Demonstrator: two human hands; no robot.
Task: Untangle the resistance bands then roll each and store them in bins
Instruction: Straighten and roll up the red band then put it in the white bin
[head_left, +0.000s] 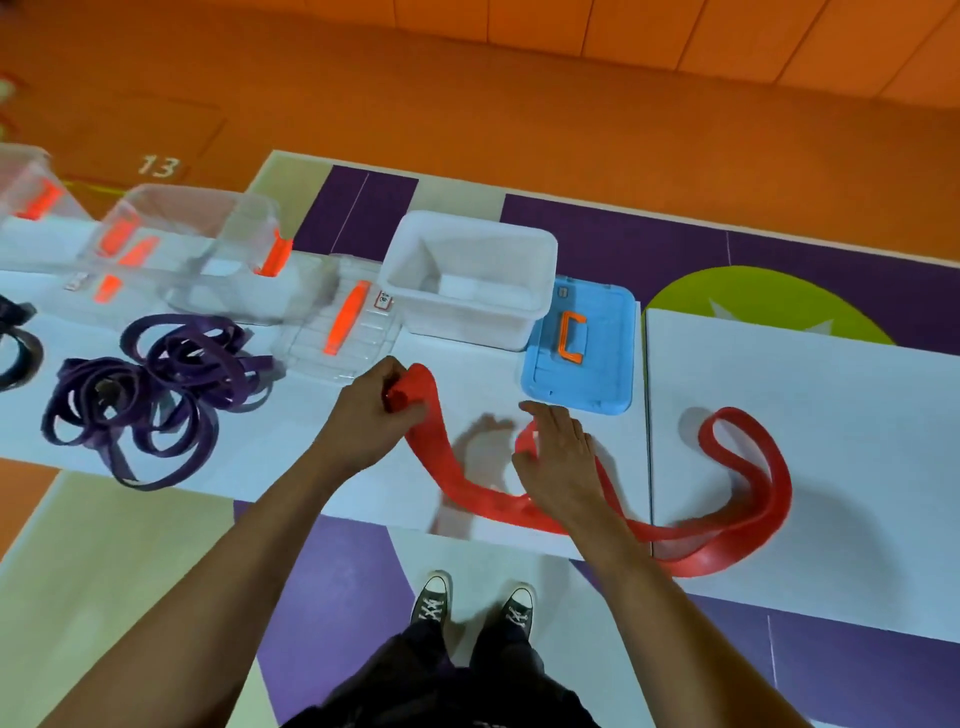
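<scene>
mostly flat red resistance band (470, 486), looped end, left hand (371, 415) gripping

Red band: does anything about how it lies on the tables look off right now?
Yes. The red band spills over the right table's near edge by the seam, and its far loop stands on edge at the right. Only the end in the left hand is rolled.

2 black sneakers (430, 598) on purple floor (343, 571)
</scene>
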